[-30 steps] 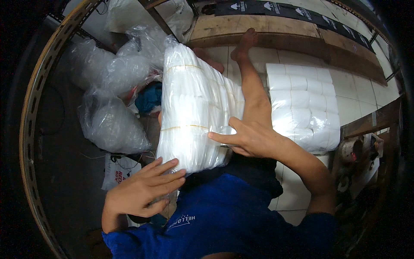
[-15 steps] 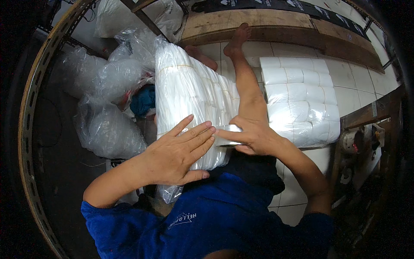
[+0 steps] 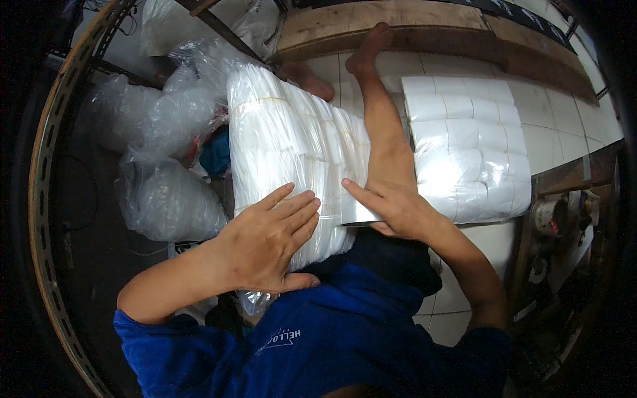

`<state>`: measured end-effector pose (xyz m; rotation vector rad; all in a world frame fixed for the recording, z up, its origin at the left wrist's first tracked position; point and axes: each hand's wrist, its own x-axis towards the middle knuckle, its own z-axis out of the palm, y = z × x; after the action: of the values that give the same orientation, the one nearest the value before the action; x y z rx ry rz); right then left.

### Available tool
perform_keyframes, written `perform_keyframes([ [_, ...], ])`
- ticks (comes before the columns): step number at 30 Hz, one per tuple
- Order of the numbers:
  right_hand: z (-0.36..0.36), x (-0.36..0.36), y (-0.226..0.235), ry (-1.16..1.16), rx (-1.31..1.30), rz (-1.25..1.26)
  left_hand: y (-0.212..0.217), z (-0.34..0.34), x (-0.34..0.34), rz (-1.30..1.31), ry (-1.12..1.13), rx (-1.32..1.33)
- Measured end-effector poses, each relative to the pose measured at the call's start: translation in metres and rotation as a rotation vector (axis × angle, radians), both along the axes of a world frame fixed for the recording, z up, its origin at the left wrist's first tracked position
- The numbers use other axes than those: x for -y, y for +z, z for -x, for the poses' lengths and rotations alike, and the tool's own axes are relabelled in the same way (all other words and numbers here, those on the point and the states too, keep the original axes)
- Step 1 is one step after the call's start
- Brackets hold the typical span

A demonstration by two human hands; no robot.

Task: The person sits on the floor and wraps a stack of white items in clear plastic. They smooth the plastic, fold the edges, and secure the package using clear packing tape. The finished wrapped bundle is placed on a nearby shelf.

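Observation:
My left hand is spread flat, fingers apart, over the near part of a large clear-wrapped pack of white bundles lying across my lap. Just right of it, my right hand grips a wide, shiny roll of tape at the pack's near right side. The index finger of that hand points out along the roll's upper edge, while its other fingers are partly hidden behind the roll. A thin strip of tape between the hands cannot be made out.
A second wrapped pack of white bundles lies on the tiled floor to the right. Several puffy clear plastic bags are heaped at the left. A wooden plank runs along the back, and a dark wooden stand is at the right.
My left hand has drawn slightly left, away from the tape roll. My right hand and the roll have shifted a little to the right, widening the gap between the hands.

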<state>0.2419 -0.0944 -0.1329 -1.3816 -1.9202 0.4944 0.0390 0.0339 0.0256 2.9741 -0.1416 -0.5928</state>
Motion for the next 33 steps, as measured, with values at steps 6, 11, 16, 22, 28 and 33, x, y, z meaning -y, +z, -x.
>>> perform_keyframes([
  [6,0.014,0.002,-0.02,-0.166,-0.279,-0.141,-0.017,-0.012,0.0,-0.079,-0.092,-0.151],
  [11,0.023,0.011,-0.026,-0.23,-0.314,-0.091,-0.018,-0.016,0.003,-0.177,-0.139,-0.229],
  [16,0.024,0.014,-0.024,-0.245,-0.268,-0.072,-0.013,-0.021,-0.01,-0.036,-0.113,-0.169],
  [22,0.021,0.018,-0.024,-0.295,-0.227,-0.09,-0.011,-0.074,-0.048,0.33,0.099,-0.27],
  [28,0.029,0.022,-0.029,-0.359,-0.238,-0.126,-0.047,-0.113,-0.055,0.25,0.053,-0.535],
  [33,0.032,0.023,-0.029,-0.388,-0.18,-0.091,-0.054,-0.119,-0.057,0.238,-0.033,-0.827],
])
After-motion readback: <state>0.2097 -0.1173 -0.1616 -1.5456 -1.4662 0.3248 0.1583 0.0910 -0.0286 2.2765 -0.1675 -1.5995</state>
